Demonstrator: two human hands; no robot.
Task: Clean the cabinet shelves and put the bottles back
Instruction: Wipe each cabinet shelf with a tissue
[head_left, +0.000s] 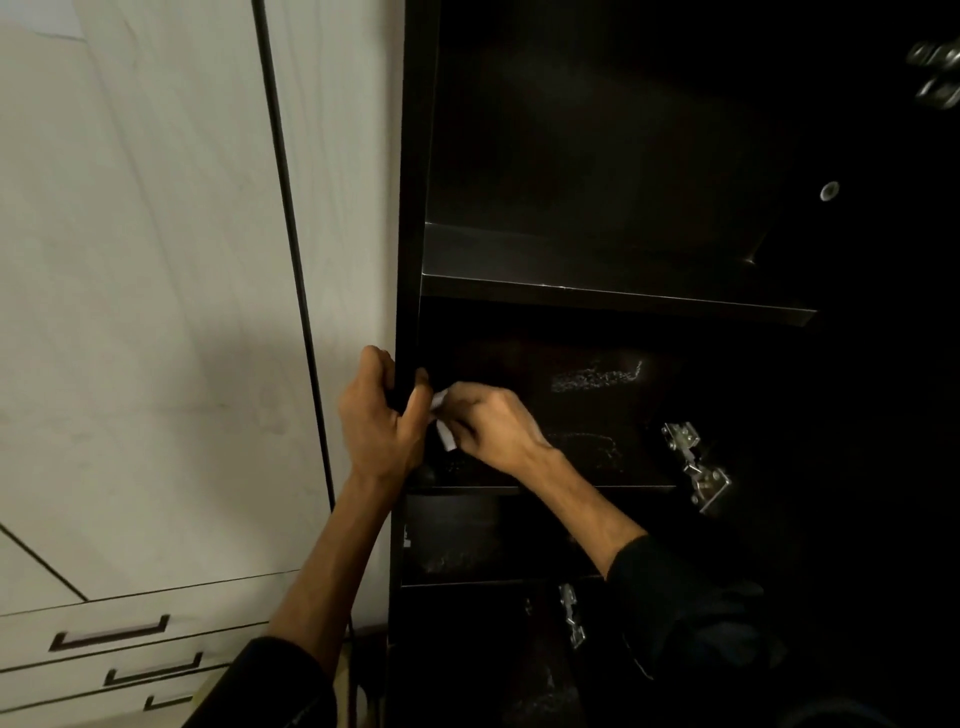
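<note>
A dark open cabinet fills the right of the view, with an upper shelf (613, 299) and a middle shelf (597, 415) smeared with pale dusty streaks. My left hand (376, 415) grips the cabinet's left side panel (410, 260) at the middle shelf's height. My right hand (493, 423) reaches into the middle shelf's left front corner and pinches a small white tissue (444, 434) against the panel. No bottles show in this view.
White cabinet doors (156, 260) stand to the left, with handled drawers (111, 636) below them. Metal hinges (693, 467) sit on the cabinet's right side, and another hinge (571, 616) lower down. Lower shelves (467, 582) are dark and dusty.
</note>
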